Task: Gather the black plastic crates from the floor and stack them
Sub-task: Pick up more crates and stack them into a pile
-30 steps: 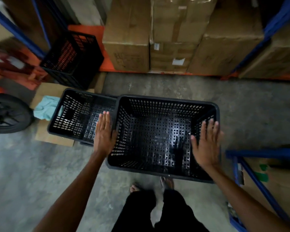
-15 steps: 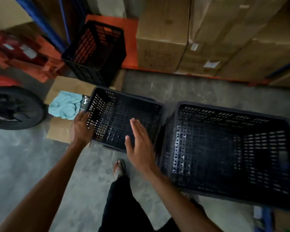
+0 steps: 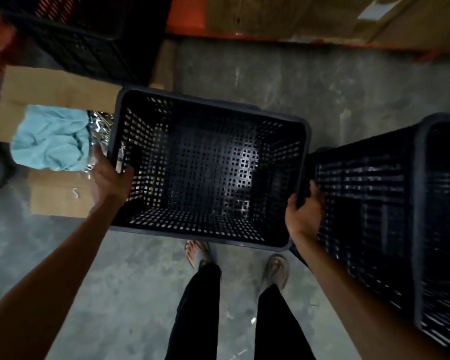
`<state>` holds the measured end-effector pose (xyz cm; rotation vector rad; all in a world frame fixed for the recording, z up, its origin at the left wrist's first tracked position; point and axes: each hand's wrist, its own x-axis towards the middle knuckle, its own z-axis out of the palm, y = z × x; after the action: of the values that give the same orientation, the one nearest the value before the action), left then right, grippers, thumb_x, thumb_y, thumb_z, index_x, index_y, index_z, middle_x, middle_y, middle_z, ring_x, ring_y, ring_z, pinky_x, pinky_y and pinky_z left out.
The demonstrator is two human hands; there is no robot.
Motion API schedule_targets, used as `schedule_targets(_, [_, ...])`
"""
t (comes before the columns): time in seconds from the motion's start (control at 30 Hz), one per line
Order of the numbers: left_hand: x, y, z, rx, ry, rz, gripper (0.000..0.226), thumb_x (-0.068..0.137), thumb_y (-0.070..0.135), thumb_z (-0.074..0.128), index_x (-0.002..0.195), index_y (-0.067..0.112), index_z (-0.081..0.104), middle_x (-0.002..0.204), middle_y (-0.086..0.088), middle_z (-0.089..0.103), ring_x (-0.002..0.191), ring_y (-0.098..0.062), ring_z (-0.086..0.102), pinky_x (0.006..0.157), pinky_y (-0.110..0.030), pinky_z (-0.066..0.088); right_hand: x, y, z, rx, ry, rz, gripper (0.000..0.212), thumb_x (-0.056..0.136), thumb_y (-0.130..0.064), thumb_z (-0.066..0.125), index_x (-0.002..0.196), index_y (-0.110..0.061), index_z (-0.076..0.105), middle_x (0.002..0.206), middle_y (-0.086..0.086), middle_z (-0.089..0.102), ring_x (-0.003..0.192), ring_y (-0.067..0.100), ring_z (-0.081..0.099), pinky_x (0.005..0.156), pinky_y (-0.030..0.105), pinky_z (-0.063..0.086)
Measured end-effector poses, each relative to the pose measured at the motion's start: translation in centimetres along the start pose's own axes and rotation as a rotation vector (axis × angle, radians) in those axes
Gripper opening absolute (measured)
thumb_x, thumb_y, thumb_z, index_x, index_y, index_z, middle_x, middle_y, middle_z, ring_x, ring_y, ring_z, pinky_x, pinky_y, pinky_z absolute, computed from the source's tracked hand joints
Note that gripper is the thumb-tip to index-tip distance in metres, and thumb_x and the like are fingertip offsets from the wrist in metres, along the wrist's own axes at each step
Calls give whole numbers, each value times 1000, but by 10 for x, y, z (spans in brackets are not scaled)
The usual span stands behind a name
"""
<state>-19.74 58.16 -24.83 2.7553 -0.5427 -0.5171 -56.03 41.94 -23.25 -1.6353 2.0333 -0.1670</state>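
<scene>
A black perforated plastic crate (image 3: 208,167) sits open side up in the middle of the view, above my feet. My left hand (image 3: 108,175) grips its left rim and my right hand (image 3: 304,211) grips its right rim. A second black crate (image 3: 400,216) stands close on the right, its wall almost touching my right hand. A third black crate (image 3: 83,35) rests at the top left beside the orange shelf base.
Flattened cardboard (image 3: 57,92) lies on the floor at left with a light blue cloth (image 3: 50,139) and crumpled foil (image 3: 99,126) on it. Cardboard boxes (image 3: 296,14) fill the orange shelf at the back. Grey concrete floor (image 3: 296,81) surrounds the crates.
Both hands have closed on the rims of the smaller crate, which now appears much nearer to the camera. The view has tilted down and moved left; the large crate has shifted to the right edge.
</scene>
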Motion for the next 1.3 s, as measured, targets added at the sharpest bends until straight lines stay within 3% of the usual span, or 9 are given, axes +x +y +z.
schedule_targets(0.17, [23,-7,6,67,-2,-15,23,84,15,58,102,3,54,97,-30,67,90,-46,66,75,-49,51,3,16,19,-15,-117,104,64,93,-30,58,149,-10,33,146,18,48,131,34,51,104,40,44])
schedule_targets(0.5, [35,-16,-30,52,-78,27,22,87,16,61,106,6,65,94,-27,70,89,-44,66,73,-45,50,24,-2,4,241,-303,213,37,100,-31,48,135,-21,56,135,16,57,119,37,56,97,44,50])
schedule_targets(0.73, [15,46,-231,39,-125,56,41,82,18,65,117,-2,64,113,-31,66,108,-44,63,92,-46,50,-3,-130,-134,13,-350,36,56,99,-49,42,127,-4,58,121,20,63,104,39,62,86,46,56])
schedule_targets(0.83, [-9,84,-337,100,-32,132,44,88,23,64,127,3,57,121,-29,63,115,-42,60,94,-43,46,-12,-196,-214,-86,-330,-125,44,102,-42,39,117,-5,58,93,13,61,78,32,60,71,44,57])
schedule_targets(0.9, [-40,115,-407,92,36,190,46,88,21,64,130,5,54,122,-29,61,115,-42,59,94,-46,46,-21,-238,-279,-65,-304,-253,44,102,-33,42,145,-22,40,110,12,62,87,33,63,58,35,49])
schedule_targets(0.97, [-63,145,-460,61,133,256,50,89,16,63,136,5,50,123,-27,61,112,-32,65,97,-47,44,-18,-269,-329,-73,-237,-406,63,102,-27,42,156,-33,12,130,14,60,107,36,62,67,32,48])
schedule_targets(1.03, [-109,175,-501,-16,240,303,57,88,14,64,140,4,45,113,-24,61,99,-14,71,97,-48,43,-20,-278,-393,-67,-159,-521,67,100,-26,42,156,-36,7,133,15,59,113,37,60,78,35,49])
schedule_targets(1.13, [-163,209,-526,-11,368,351,63,83,14,62,143,10,43,119,-31,61,111,-41,61,97,-49,45,-13,-278,-468,84,-72,-603,65,99,-24,45,155,-39,15,138,11,57,120,35,57,92,34,47])
schedule_targets(1.3, [-275,286,-480,-128,526,383,45,89,12,55,132,3,46,117,-34,60,108,-50,58,89,-49,44,23,-194,-589,149,97,-647,62,98,-27,45,151,-46,20,132,10,62,122,35,56,100,38,45])
